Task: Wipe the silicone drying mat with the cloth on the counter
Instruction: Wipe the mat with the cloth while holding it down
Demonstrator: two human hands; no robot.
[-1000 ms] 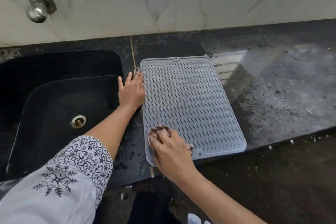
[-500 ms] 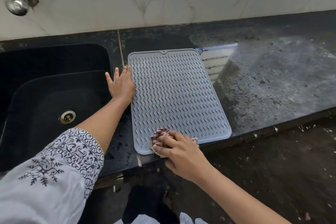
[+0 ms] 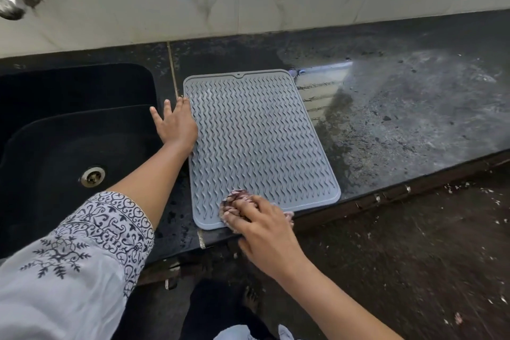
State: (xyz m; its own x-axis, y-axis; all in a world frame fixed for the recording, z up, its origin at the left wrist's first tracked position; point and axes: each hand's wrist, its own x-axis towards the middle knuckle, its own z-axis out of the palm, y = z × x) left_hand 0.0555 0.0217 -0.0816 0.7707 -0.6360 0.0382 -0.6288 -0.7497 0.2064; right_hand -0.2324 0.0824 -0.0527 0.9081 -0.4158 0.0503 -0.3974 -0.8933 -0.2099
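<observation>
Step in hand: wiping, judged to be at the near left corner of the mat (image 3: 256, 141); most of the ribbed surface lies beyond the cloth.
Mat: grey, wavy-ribbed, flat on the dark bench (image 3: 414, 124), just right of the sink (image 3: 69, 132); its near edge runs along the bench front.
Cloth: a small bunched, mottled cloth (image 3: 234, 199), pressed on the mat's near left corner.
Right hand: the right hand (image 3: 265, 226) lies on top of the cloth; its fingers (image 3: 237, 218) curl down round the wad and grip it.
Left hand: the left hand (image 3: 176, 125) rests palm-down at the mat's left edge, its fingers straight and slightly spread, holding nothing.
Cloth relative to fingers: under the right fingers, with one tuft showing ahead of the knuckles and another at the right of the hand.
Doing it well: stroke along the ribs, away from the body, so the cloth reaches into the grooves; overlap each pass and press down evenly.
Anchoring: the left hand's weight should stop the soft mat from sliding or buckling.
Caution: the corner sits by the bench front, so a pull toward the body could drag the mat off.
</observation>
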